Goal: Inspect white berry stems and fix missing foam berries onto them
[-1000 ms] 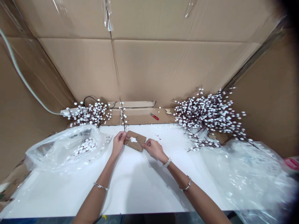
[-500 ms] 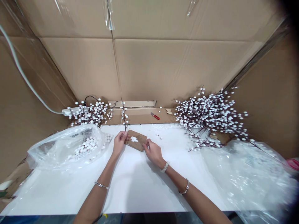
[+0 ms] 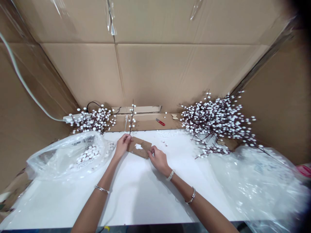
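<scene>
White tabletop [image 3: 145,194]: left hand [image 3: 122,145] pinching berry twig [image 3: 131,121]; right hand [image 3: 158,159] pinching cardboard [image 3: 145,148] edge.

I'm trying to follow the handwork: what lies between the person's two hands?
Between the left hand and right hand lies a piece of brown cardboard bearing a white patch, as the head view shows.

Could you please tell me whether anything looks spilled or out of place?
Possibly: small white pieces lie scattered on the white tabletop beyond the right hand, apart from the berry branches and bagged berries.
</scene>
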`<control>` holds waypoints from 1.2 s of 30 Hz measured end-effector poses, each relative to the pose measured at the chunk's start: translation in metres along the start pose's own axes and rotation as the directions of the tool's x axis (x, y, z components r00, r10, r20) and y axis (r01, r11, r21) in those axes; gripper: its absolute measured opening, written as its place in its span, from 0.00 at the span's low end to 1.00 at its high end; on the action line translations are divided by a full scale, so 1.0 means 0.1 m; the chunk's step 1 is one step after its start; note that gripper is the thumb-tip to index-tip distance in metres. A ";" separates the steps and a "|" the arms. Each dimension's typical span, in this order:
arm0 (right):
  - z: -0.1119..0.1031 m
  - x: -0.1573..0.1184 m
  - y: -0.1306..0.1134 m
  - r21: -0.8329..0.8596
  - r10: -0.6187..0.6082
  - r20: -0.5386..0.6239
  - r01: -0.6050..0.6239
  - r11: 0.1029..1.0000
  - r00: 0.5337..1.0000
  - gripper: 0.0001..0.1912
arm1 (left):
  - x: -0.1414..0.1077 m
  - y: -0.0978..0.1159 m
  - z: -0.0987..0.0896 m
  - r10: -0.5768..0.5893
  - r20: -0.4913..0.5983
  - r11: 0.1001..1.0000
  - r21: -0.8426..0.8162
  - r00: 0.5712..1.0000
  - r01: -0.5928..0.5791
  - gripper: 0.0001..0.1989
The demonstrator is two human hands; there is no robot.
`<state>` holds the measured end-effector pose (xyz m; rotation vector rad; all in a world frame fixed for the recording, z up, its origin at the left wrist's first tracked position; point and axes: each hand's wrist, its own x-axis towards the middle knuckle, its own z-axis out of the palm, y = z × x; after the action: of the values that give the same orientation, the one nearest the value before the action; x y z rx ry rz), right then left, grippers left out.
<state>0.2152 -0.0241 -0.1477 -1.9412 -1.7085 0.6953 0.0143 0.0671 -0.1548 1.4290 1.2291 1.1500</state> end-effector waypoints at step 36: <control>0.15 -0.06 0.15 0.275 -0.058 -0.162 0.102 0.956 0.985 0.08 | -0.02 0.11 0.20 -0.060 -0.080 0.936 0.341 0.995 0.083 0.09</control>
<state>0.2168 -0.0313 -0.1681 -1.6740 -1.4964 0.6988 0.0353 0.0626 -0.1473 1.5946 1.5775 0.9723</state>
